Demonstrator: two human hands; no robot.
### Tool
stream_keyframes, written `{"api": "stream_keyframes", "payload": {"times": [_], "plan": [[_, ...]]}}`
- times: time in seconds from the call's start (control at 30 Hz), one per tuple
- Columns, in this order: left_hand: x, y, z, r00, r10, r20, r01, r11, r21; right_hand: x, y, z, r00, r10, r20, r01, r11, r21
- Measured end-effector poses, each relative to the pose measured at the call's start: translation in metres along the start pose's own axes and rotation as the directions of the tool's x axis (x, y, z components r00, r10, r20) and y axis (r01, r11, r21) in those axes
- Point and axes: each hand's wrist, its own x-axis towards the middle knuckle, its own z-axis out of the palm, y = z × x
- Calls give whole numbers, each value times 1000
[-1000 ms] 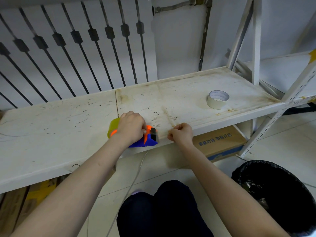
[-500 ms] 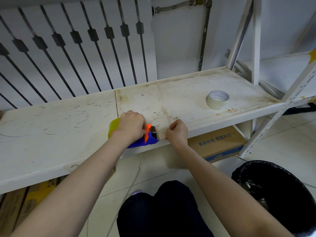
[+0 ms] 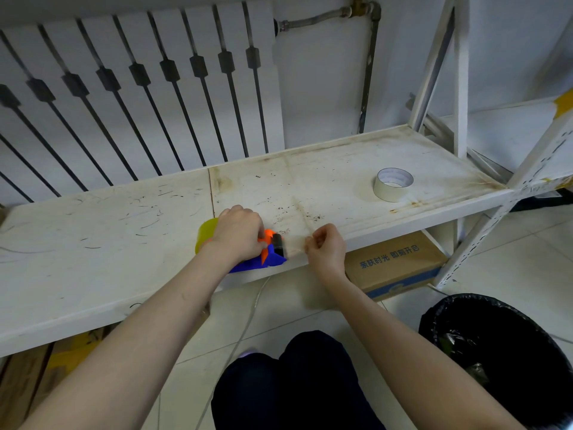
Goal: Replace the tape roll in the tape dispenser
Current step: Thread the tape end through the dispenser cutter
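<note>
Head view, the only one I have. My left hand (image 3: 238, 232) is clenched over the top of the blue-and-orange tape dispenser (image 3: 270, 259), which sits at the front edge of the white shelf (image 3: 93, 243). A yellow tape roll (image 3: 204, 234) shows behind that hand and appears seated in the dispenser. My right hand (image 3: 325, 246), just beside the dispenser's nose, pinches the tape end (image 3: 296, 249), a clear strip drawn out from the front.

A white tape roll (image 3: 393, 184) lies flat on the shelf, well apart to the right. I cannot tell whether it is the old roll or a spare.

Assessment: the roll looks fitted. What remains, as I judge it, is feeding and trimming the strip at the cutter.
</note>
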Motion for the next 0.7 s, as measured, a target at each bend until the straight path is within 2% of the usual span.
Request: {"api": "stream_keyframes", "payload": {"times": [0.1,0.17,0.27,0.3,0.4,0.5,0.57,0.7], "plan": [[-1,-3,-1,1000,12,15,-12,1000,-21,-5,3,1,1000,5,-21,-4,997,72],[-1,-6,-3,998,36,43,-33,998,-60,-9,5,0,997,49,-53,-37,979,199],[-4,-11,-4,998,46,46,-40,991,-125,-14,0,-4,987,161,-30,-131,887,442],[-5,-12,-4,999,40,34,-34,989,-147,-16,-4,-5,985,169,-13,-144,871,469],[-5,-13,-7,999,30,43,-23,985,-170,-21,-15,-3,988,153,6,-141,888,438],[-5,-8,-7,995,63,76,-58,996,-63,-22,-20,0,979,203,16,-191,886,423],[-5,-6,-1,994,79,77,-81,996,31,-23,-20,0,964,263,46,-254,846,469],[-5,-4,8,997,80,15,-81,988,131,-22,-16,-7,955,292,59,-282,820,499]]}}
